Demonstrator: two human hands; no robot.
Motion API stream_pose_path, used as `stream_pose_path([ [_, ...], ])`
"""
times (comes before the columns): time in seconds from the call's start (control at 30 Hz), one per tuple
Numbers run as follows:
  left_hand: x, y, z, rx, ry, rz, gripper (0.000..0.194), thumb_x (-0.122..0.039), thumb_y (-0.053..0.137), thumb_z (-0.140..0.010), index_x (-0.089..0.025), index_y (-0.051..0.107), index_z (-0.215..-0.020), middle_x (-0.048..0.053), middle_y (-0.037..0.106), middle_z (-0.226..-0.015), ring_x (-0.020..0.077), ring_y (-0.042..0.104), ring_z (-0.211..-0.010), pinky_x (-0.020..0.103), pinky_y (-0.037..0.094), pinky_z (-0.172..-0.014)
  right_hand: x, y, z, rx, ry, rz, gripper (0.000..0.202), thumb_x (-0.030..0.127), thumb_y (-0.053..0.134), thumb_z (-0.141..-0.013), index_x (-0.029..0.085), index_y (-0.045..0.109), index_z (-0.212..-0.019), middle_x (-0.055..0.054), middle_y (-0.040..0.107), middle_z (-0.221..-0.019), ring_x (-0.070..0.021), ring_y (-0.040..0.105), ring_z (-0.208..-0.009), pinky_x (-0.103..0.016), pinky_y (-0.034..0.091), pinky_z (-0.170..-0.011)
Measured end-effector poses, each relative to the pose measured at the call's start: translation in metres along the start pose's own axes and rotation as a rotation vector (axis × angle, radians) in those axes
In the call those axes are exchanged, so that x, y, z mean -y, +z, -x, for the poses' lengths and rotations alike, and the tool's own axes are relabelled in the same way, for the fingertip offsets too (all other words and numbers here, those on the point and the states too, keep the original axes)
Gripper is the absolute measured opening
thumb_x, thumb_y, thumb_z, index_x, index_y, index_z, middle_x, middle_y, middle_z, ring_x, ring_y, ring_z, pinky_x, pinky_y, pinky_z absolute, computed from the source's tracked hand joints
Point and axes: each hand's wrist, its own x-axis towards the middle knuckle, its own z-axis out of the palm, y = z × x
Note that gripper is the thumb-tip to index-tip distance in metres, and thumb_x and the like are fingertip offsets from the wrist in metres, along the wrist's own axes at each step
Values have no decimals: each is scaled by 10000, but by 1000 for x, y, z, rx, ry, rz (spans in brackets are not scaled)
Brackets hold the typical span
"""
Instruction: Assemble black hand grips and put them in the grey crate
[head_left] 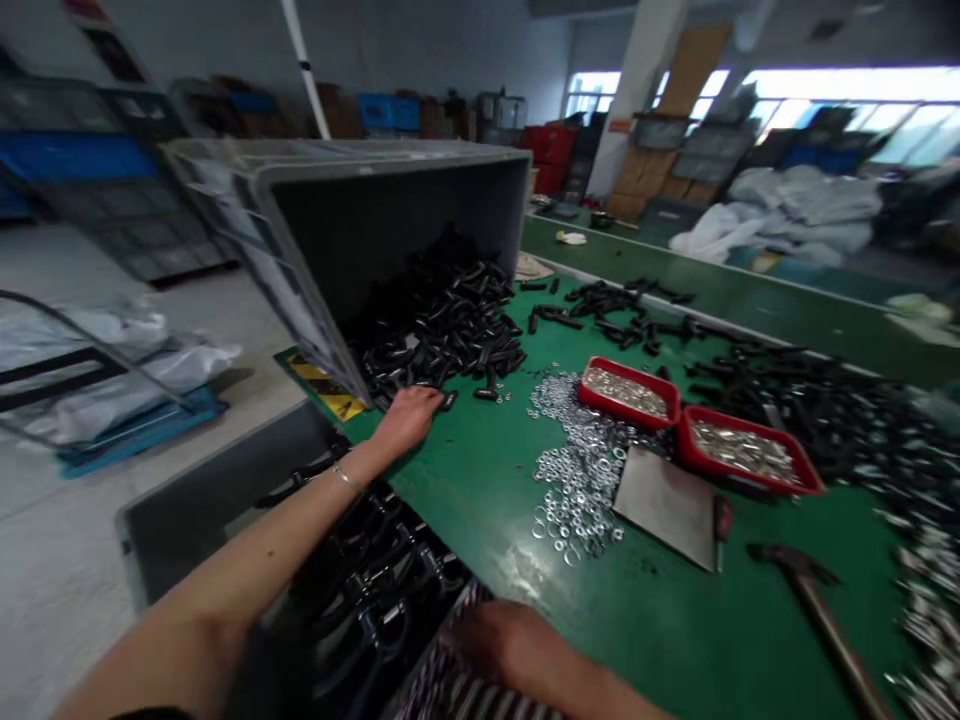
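My left hand (409, 422) reaches to the table edge, its fingers closed on a small black part (448, 401). Just beyond it, a heap of black handle-like parts (469, 325) spills from a grey crate (274, 255) lying on its side. My right hand (501, 640) is low at the near edge, in front of striped cloth. Its fingers are dark and blurred, so I cannot tell what they hold. Below my left forearm, a grey bin (172, 520) contains black parts with shiny metal pins (371, 580).
On the green table (480, 490) lie loose metal rings (577, 490), two red trays (750, 452) of small metal pieces, a flat metal scoop (667, 505) and a hammer (817, 610). More black parts (840, 410) spread along the right. A blue trolley (142, 430) stands on the left floor.
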Motion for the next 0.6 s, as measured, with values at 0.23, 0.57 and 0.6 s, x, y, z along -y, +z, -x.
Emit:
stream_pose_path([
  [0.23,0,34,-84,26,121,-234,324,-165,416,-904,-132,727,-989,169,581,-996,307,528,-993,397,430,-886,4,-56,103,-418,518,-219,339,314,382,-1038,243,638,-1248,-78,724,-1104,-195,682,-984,-322,533,-882],
  [0.57,-159,58,-75,183,395,-2,428,-258,379,-953,-229,600,-1318,132,607,-1195,276,583,-1005,350,447,-840,1,-188,136,-944,517,-273,644,291,439,-1013,280,141,-1583,-31,712,-984,-125,657,-632,-319,563,-707],
  [0.6,-173,61,-68,233,418,6,416,-276,366,-959,-218,616,-1287,132,615,-1147,271,591,-965,341,450,-805,6,-208,142,-1020,469,-233,630,300,430,-1020,297,145,-1581,-36,709,-1012,-125,657,-652,-319,565,-716],
])
